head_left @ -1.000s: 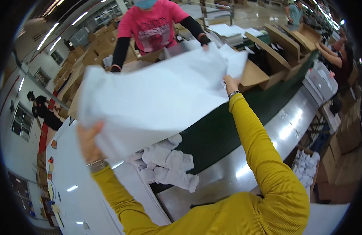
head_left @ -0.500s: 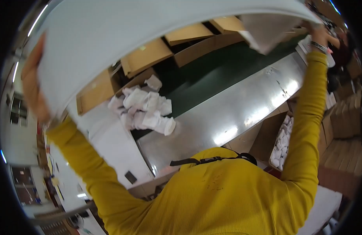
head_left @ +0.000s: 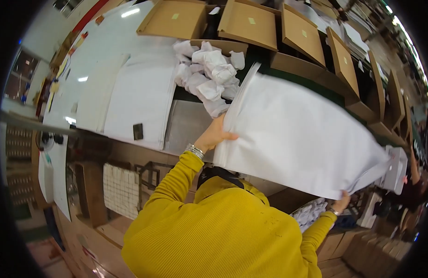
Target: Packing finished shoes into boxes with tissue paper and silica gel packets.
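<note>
1. Both bare hands grip one large white rectangular sheet of paper-like material (head_left: 297, 134): the left hand (head_left: 214, 134) closes on its left end, thumb on top; the right hand (head_left: 341, 202) pinches its near right corner, some fingers hidden.
2. From the left hand the sheet extends rightward — its long axis slants toward the body at right; neither hand is nearer, both touch.
3. Just beyond the left end lie crumpled white soft bundles (head_left: 215, 65); open brown cardboard boxes (head_left: 246, 32) stand farther.
</note>
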{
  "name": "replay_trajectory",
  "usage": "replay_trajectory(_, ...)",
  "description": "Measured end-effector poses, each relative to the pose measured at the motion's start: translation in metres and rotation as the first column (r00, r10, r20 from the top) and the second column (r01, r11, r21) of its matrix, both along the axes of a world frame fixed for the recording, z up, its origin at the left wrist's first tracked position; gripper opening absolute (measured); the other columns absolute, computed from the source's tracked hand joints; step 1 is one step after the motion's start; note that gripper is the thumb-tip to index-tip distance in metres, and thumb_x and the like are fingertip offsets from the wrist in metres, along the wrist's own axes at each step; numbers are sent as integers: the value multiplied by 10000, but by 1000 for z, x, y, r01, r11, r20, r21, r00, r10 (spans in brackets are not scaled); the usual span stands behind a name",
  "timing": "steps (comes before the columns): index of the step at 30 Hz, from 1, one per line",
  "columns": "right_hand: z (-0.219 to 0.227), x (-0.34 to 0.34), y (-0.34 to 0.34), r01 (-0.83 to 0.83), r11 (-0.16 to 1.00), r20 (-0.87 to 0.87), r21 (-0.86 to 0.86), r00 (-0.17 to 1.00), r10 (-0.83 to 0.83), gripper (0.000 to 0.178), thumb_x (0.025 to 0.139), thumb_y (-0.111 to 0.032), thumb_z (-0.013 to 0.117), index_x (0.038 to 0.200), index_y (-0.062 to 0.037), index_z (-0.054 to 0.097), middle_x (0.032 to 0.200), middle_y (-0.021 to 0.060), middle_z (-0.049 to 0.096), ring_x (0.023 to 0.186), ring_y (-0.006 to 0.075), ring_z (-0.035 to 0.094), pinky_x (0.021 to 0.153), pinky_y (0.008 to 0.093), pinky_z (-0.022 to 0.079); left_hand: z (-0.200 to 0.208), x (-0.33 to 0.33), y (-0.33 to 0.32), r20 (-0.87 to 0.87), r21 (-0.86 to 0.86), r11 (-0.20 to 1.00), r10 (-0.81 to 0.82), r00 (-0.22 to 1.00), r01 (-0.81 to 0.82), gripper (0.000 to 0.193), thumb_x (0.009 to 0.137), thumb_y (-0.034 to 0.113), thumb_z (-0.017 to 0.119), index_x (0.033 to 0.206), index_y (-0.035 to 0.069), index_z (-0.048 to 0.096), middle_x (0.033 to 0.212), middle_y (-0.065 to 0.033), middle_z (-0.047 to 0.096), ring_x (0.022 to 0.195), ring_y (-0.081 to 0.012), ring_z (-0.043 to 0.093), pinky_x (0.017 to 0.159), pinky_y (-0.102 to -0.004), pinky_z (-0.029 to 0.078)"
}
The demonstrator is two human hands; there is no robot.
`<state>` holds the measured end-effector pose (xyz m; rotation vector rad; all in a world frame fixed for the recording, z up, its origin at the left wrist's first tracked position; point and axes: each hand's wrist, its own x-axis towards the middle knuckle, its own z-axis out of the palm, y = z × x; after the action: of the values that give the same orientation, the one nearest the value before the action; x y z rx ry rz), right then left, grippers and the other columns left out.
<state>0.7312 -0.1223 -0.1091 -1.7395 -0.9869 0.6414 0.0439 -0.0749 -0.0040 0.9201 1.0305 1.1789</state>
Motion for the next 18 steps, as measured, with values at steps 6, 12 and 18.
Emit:
replay_trajectory(6,-21,-136,64,252,967,-196,-34,947,-254,766,551,174,651,1250,49,363,1212,153,506,1027,264,517,855,366,452,-78,-40,-51,-528,-121,991,-112,842,55,798,623,22,766,1314,-26,369,1125,-148,572,1038,-216,546,897,-322,444)
replay_trajectory(12,3,-158,82,227,965,-220,-130,942,-252,702,623,157,648,1229,132,293,1214,213,468,1038,287,505,882,368,434,-107,-85,22,-7,152,776,620,785,-612,1083,621,16,786,1413,-22,47,1189,-173,519,1127,-217,496,841,-310,472)
replay_trajectory(18,-35,-162,90,339,919,28,-202,940,-340,770,630,152,654,1290,111,259,1181,217,486,917,265,543,769,343,477,-79,-131,80,41,121,482,871,489,-868,1116,659,-27,712,1415,12,-107,1358,-202,347,1183,-295,435,961,-335,395)
